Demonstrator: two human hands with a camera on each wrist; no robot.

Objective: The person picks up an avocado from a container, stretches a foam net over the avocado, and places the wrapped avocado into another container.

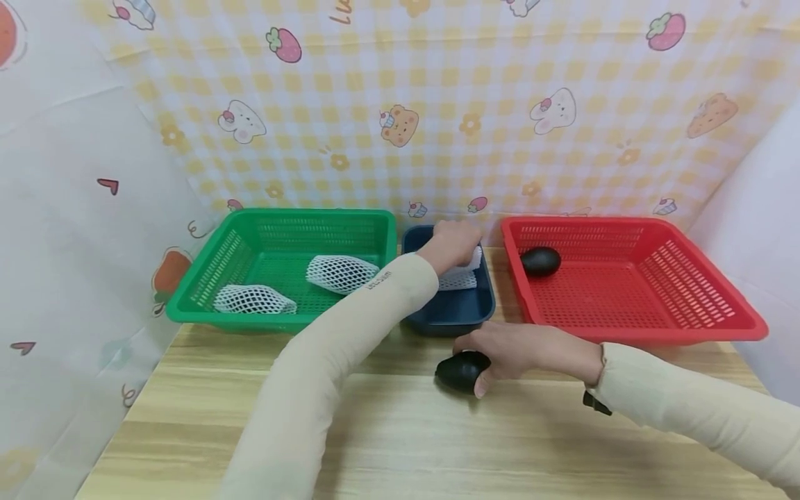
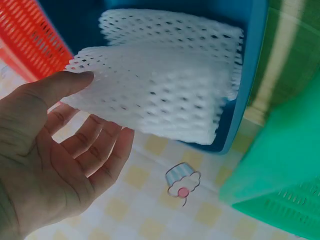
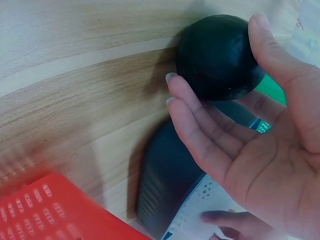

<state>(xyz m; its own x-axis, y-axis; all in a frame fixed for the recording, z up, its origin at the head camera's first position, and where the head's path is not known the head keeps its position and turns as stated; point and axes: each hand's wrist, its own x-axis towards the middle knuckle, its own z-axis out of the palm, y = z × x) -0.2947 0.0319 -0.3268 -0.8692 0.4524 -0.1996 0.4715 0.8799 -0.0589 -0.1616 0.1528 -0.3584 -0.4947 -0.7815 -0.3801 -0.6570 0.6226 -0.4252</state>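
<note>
My left hand [image 1: 455, 243] reaches into the dark blue bin [image 1: 446, 328]. Its thumb and fingers pinch the near end of a white foam net sleeve [image 2: 150, 95], and a second foam net sleeve [image 2: 170, 30] lies beneath that one. Over the wooden table, in front of the bin, my right hand [image 1: 507, 347] grips a dark avocado [image 1: 459, 371]. The right wrist view shows the thumb on one side of the avocado [image 3: 217, 57] and the fingers curled along the other.
On the left stands a green basket [image 1: 187, 305] with two net-wrapped pieces [image 1: 340, 274] inside. A red basket [image 1: 625, 333] on the right holds another dark avocado [image 1: 541, 261]. Behind them hangs a checked cloth [image 1: 350, 139], close to the baskets' back rims.
</note>
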